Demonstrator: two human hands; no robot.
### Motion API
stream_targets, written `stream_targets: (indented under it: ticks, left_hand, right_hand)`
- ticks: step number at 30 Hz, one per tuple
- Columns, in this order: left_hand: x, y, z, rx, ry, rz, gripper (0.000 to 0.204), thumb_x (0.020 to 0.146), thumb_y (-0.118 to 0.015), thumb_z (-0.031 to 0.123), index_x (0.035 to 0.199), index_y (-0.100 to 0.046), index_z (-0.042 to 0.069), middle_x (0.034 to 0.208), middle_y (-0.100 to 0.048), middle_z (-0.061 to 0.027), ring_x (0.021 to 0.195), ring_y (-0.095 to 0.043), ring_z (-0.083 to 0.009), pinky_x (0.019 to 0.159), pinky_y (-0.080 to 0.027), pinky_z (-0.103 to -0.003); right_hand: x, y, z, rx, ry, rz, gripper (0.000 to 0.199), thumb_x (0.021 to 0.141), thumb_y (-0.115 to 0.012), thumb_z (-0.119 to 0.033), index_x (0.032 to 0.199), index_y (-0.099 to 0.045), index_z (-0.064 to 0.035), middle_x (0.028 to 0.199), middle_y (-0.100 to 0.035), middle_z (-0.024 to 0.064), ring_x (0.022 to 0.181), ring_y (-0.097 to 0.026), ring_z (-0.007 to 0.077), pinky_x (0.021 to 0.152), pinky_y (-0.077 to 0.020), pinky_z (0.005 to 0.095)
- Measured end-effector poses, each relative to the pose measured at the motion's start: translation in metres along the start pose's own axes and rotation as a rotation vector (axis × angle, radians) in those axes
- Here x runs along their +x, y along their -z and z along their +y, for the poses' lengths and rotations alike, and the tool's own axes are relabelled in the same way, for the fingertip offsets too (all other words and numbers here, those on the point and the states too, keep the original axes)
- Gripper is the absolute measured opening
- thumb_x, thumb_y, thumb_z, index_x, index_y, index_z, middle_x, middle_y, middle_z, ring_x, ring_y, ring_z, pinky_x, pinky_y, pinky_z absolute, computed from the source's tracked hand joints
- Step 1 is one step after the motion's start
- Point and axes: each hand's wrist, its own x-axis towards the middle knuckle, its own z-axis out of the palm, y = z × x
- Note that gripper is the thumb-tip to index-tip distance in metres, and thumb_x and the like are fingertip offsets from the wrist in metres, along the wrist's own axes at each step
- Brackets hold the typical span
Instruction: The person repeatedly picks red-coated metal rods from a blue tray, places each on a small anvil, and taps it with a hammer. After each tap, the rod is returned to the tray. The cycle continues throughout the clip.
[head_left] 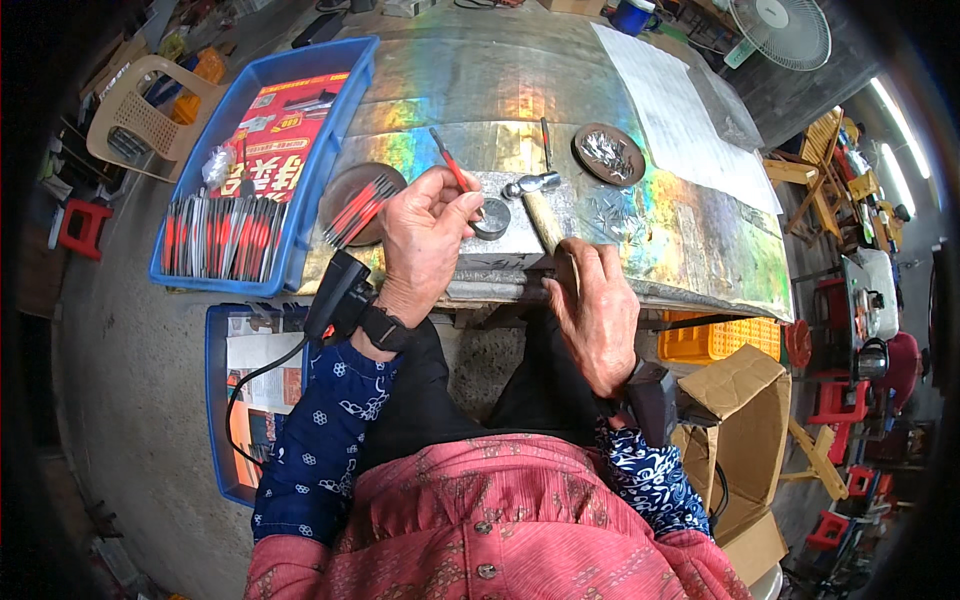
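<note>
In my left hand (428, 228) is a slim red-and-black strip (447, 156), pinched between thumb and fingers. Its lower end is at a small round dark metal piece (490, 218) on a metal block (512, 242). My right hand (597, 310) is closed around the wooden handle of a hammer (541, 217); the hammer's head rests over the block, right of the round piece. Left of my left hand, a brown dish (345, 180) holds several more red-and-black strips (360, 212). Beyond the hammer lies a thin dark rod (546, 140).
A round brown dish (637, 178) of small metal bits stands right of the hammer, with loose bits (615, 218) nearby. On the left, a blue tray (305, 240) holds rows of strips. A cardboard box (745, 415) and yellow crate (722, 340) sit below the table's right edge.
</note>
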Motion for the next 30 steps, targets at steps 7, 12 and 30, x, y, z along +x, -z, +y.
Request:
stream_targets:
  ticks: [7,12,30]
  left_hand:
    - [0.001,-0.001,0.001,0.01,0.008,-0.008,0.007,0.086,-0.066,0.0,0.093,-0.066,-0.001,0.078,-0.066,-0.0015,0.066,-0.061,-0.005,0.056,-0.049,-0.019]
    - [0.0,0.0,0.001,0.073,0.002,-0.022,0.008,0.086,-0.067,0.001,0.094,-0.067,0.0,0.078,-0.067,-0.0009,0.067,-0.061,-0.0045,0.059,-0.05,-0.019]
    - [-0.006,-0.005,0.012,0.434,-0.319,-0.038,0.011,0.08,-0.071,-0.003,0.09,-0.067,-0.004,0.083,-0.07,-0.0096,0.073,-0.066,-0.0112,0.066,-0.051,-0.025]
  right_hand:
    - [0.001,-0.004,0.003,0.007,-0.033,-0.033,0.047,0.079,-0.072,-0.006,0.122,-0.053,-0.0062,0.106,-0.057,0.0178,0.093,-0.06,0.0389,0.077,-0.0501,0.043]
    - [0.001,-0.006,0.003,0.017,-0.034,-0.044,0.05,0.078,-0.072,-0.006,0.124,-0.051,-0.0061,0.107,-0.059,0.0185,0.094,-0.061,0.0393,0.078,-0.05,0.0436]
    - [0.011,0.042,-0.01,0.259,-0.072,0.18,0.024,0.088,-0.061,-0.006,0.111,-0.06,0.0008,0.077,-0.063,0.0167,0.061,-0.062,0.0259,0.06,-0.0498,0.0344]
